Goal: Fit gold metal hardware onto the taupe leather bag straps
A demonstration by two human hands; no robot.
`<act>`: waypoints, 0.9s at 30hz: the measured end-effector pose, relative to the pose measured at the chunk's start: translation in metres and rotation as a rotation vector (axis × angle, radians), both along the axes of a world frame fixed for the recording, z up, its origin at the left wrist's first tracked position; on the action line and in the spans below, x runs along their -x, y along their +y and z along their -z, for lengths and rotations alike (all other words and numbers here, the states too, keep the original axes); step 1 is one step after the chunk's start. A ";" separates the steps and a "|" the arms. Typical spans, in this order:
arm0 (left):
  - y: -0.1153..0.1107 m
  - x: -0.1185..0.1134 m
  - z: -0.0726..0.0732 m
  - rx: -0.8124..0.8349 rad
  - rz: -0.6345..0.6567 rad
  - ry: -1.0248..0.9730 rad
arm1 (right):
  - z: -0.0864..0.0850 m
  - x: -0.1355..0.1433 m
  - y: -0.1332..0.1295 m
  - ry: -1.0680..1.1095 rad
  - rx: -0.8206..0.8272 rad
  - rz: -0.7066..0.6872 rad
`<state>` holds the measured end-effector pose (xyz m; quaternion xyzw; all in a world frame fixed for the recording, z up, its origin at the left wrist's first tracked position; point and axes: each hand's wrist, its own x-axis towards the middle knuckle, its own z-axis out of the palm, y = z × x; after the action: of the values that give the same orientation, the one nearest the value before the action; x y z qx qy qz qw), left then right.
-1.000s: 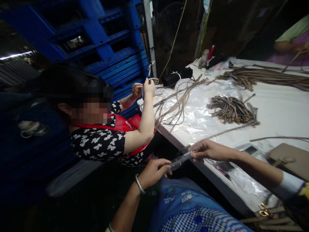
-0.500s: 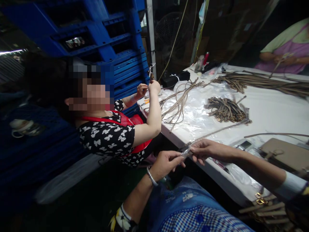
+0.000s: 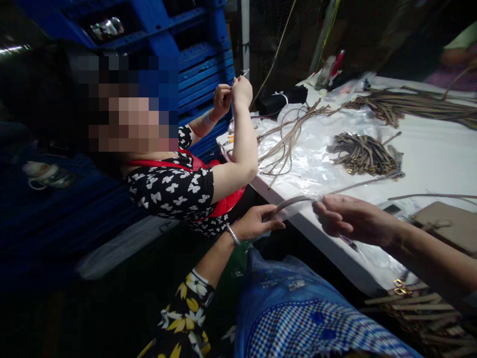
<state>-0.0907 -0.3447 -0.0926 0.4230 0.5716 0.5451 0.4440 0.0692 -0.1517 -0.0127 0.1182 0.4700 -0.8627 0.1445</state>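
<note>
A thin taupe strap [image 3: 292, 201] arches between my two hands at the near edge of the white table. My left hand [image 3: 257, 222] pinches its left end between thumb and fingers. Curled fingers of my right hand [image 3: 345, 218] grip the other end, where clear plastic shows. A piece of clear plastic [image 3: 290, 213] hangs along the strap; whether it wraps all round it, I cannot tell. Beyond my right hand lies a bundle of short straps [image 3: 363, 153] with gold-coloured clasps.
A co-worker in a red apron [image 3: 227, 204] sits at left, arms raised over the corner of the table [image 3: 432, 159]. Long straps [image 3: 421, 104] lie at the back. A taupe bag [image 3: 447, 223] is at right. Blue pallets [image 3: 204, 69] stand behind.
My hands have moved apart, the right one up and to the right, so a curved length of strap now shows between them. The view has shifted slightly.
</note>
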 end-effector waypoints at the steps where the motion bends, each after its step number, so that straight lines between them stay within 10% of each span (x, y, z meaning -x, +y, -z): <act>1: 0.001 -0.001 0.007 0.004 -0.036 0.028 | -0.008 0.000 -0.001 0.024 0.088 0.078; 8: 0.015 -0.007 0.031 -0.125 -0.249 0.159 | -0.053 0.017 -0.009 0.350 0.322 0.457; 13: 0.019 0.001 0.018 -0.248 -0.360 0.361 | -0.072 0.026 0.001 0.423 0.102 0.716; 17: 0.023 -0.022 0.016 -0.126 -0.153 0.070 | -0.078 0.034 0.008 0.659 -0.192 0.879; 23: 0.012 -0.072 0.006 -0.104 0.144 -0.521 | -0.016 0.026 0.039 0.840 -1.366 0.826; 27: -0.005 -0.065 -0.016 -0.133 -0.041 -0.571 | 0.042 0.005 0.058 0.816 -1.600 0.464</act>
<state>-0.0252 -0.3498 -0.0766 0.2688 0.3951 0.6871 0.5473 0.0642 -0.0936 -0.0546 -0.0390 0.9045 -0.2637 -0.3329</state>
